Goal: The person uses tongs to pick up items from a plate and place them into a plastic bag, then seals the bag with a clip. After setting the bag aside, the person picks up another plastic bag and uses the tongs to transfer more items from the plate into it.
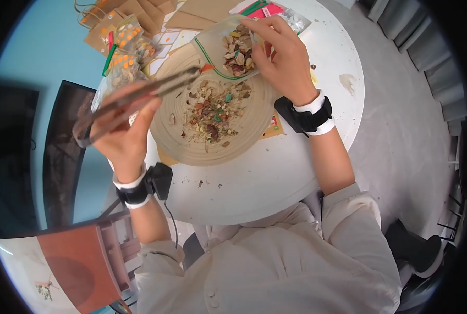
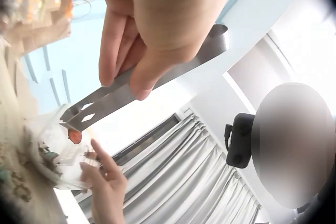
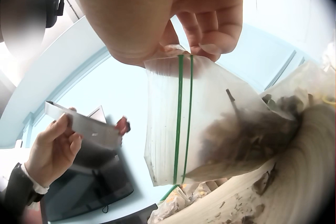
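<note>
Metal tongs point(image 1: 155, 86) are pinched between the thumb and fingers of my left hand point(image 1: 121, 125); their tips hold an orange-red piece point(image 1: 206, 67) beside the mouth of a clear zip bag point(image 1: 212, 44). My right hand point(image 1: 286, 60) grips the bag's edge, and dried petals and bits point(image 1: 238, 52) lie inside it. In the right wrist view the bag point(image 3: 168, 124) shows its green zip line, with the red piece point(image 3: 123, 126) to its left. Under the bag, a round wooden tray point(image 1: 165, 123) bears a loose heap of mixed dried bits point(image 1: 212, 112).
Filled bags with green and red clips point(image 1: 126, 52) lie at the table's back left, near brown paper bags point(image 1: 139, 15). A pink packet point(image 1: 265, 9) is at the back. Crumbs dot the white table point(image 1: 233, 196). Grey curtains point(image 1: 427, 47) hang on the right.
</note>
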`<action>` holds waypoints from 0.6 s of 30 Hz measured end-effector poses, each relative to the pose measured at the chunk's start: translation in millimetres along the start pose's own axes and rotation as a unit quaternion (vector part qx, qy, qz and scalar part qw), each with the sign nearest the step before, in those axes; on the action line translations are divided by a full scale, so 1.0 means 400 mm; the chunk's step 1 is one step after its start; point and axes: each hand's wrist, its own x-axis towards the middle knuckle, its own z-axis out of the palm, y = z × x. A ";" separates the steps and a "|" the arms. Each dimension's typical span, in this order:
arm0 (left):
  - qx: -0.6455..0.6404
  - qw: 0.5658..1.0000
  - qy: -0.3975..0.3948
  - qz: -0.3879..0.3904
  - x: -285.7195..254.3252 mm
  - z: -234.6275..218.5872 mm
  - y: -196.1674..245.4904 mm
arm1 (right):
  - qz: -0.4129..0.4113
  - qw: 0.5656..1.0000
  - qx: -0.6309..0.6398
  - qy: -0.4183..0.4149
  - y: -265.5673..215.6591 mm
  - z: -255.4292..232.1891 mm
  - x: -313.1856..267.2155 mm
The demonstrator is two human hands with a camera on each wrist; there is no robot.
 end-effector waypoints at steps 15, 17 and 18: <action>0.000 0.988 0.061 -0.144 -0.017 -0.015 -0.107 | 0.002 1.000 0.012 0.001 -0.027 -0.011 0.011; -0.018 0.974 0.069 -0.216 -0.037 -0.005 -0.148 | 0.011 1.000 0.018 -0.002 -0.030 -0.009 0.011; -0.028 0.965 0.073 -0.251 -0.042 0.000 -0.164 | 0.009 1.000 0.017 -0.001 -0.030 -0.008 0.011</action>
